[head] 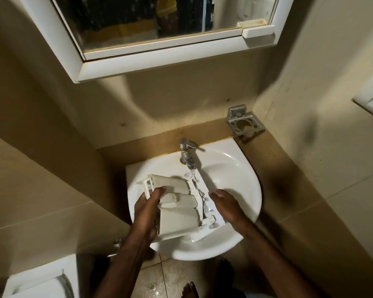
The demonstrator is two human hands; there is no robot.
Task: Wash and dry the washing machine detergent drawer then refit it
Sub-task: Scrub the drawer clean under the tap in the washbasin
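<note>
The white detergent drawer [179,203] lies upside down over the white sink basin [235,168], its rounded compartment undersides facing up and its front panel toward the right. My left hand [146,207] grips the drawer's rear left end, fingers curled round its edge. My right hand [226,203] holds the front panel on the right side, fingers against its face. The chrome tap [186,153] stands just behind the drawer, and water seems to fall from its spout onto the panel's far end.
A mirror cabinet [159,39] hangs on the wall above. A metal toothbrush holder [244,123] is fixed at the right behind the basin. A toilet cistern [41,280] sits at lower left. Wet tiled floor and a bare foot [191,291] show below the basin.
</note>
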